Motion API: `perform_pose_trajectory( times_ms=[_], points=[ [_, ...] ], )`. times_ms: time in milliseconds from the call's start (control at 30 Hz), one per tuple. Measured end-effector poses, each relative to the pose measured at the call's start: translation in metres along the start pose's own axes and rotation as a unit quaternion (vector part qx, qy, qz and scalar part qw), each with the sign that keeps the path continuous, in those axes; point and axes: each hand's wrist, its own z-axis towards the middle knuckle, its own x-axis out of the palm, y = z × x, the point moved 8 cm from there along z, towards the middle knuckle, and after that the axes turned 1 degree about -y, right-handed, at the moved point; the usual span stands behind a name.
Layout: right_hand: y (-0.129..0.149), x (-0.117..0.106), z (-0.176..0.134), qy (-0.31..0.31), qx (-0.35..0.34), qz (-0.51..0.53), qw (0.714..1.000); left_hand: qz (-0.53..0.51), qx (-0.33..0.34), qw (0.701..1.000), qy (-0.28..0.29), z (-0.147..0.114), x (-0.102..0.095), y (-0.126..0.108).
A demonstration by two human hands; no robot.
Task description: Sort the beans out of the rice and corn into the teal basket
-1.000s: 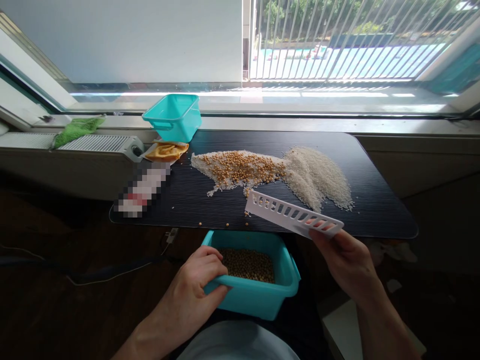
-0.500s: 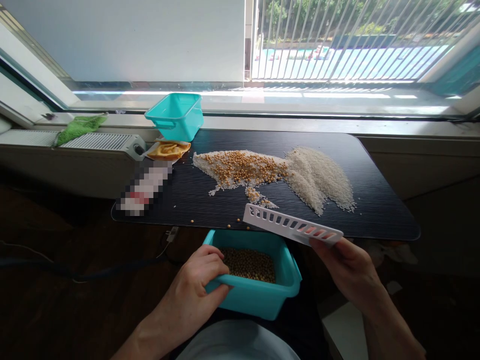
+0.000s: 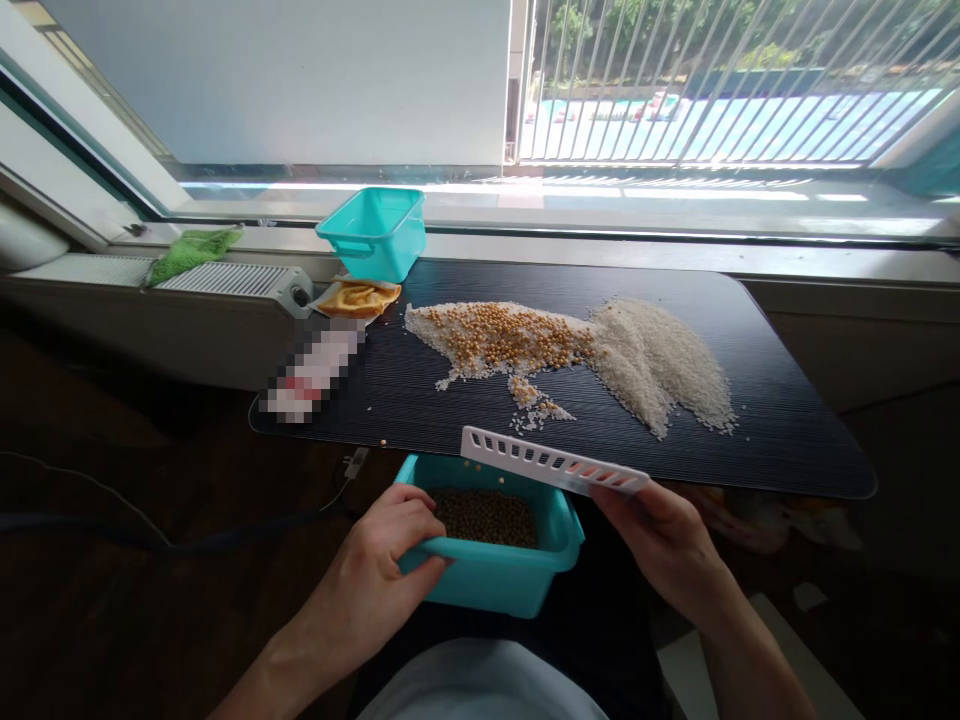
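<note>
bin (image 3: 487,583) in left hand (image 3: 390,545), strip (image 3: 532,470) in right (image 3: 664,535)

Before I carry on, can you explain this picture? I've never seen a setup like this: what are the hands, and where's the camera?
There is no machine: these are a person's two bare hands, seen by a head-worn camera looking forward and down. The left hand grips the rim of a turquoise plastic bin containing brownish beans. The right hand holds a white slotted strip by the table's front edge. On the dark table lie white rice-like grains, with tan beans scattered over their left part. Toward the back left are another turquoise bin and a crumpled orange-yellow item; the pixelated item can't be identified.
</note>
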Motion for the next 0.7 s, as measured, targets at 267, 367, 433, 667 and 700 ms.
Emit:
perform_pose_trajectory(
  times_ms=[267, 367, 433, 667, 700],
  points=[
    [0.015, 0.038, 0.016, 0.024, -0.013, 0.038, 0.999, 0.011, -0.031, 0.999, -0.018, -0.015, -0.022, 0.022],
    [0.021, 0.076, 0.036, 0.066, -0.023, 0.054, 0.996, 0.054, -0.034, 0.996, -0.054, -0.026, -0.041, 0.035],
    [0.025, 0.097, 0.049, 0.08, -0.042, 0.05, 0.995, 0.084, -0.04, 0.992, -0.081, -0.032, -0.054, 0.044],
    [0.034, 0.112, 0.052, 0.158, -0.063, 0.014, 0.985, 0.119, -0.031, 0.985, -0.118, -0.045, -0.07, 0.051],
    [0.035, 0.104, 0.045, 0.165, -0.064, 0.006, 0.984, 0.113, -0.032, 0.987, -0.113, -0.045, -0.068, 0.05]
  ],
)
